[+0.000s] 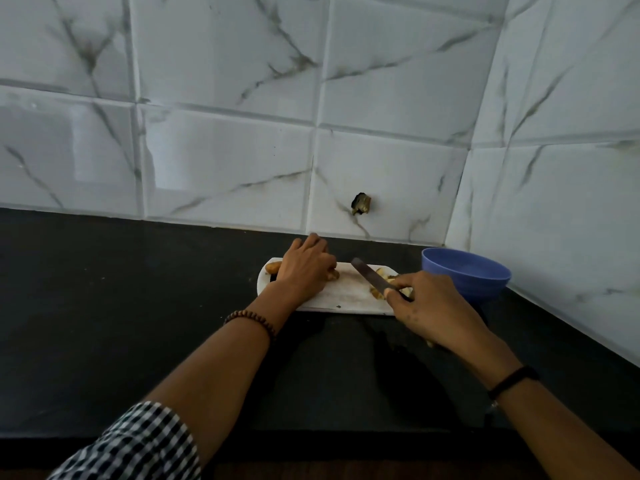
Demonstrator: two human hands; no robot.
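Observation:
A white cutting board [343,296] lies on the black counter near the wall. On its left half, my left hand [304,268] curls over a brown, elongated vegetable [273,267], whose two ends stick out on either side of the hand. My right hand [427,306] grips the handle of a knife [369,277]. The blade points up and left over the board, lifted off the vegetable. Several pale cut pieces [388,284] lie at the board's right end, partly hidden by the knife and my right hand.
A blue bowl [465,273] stands just right of the board, in the corner. Marble-patterned tiled walls rise behind and to the right, with a dark hole [361,204] in the back tile. The black counter [121,289] stretches left and towards me.

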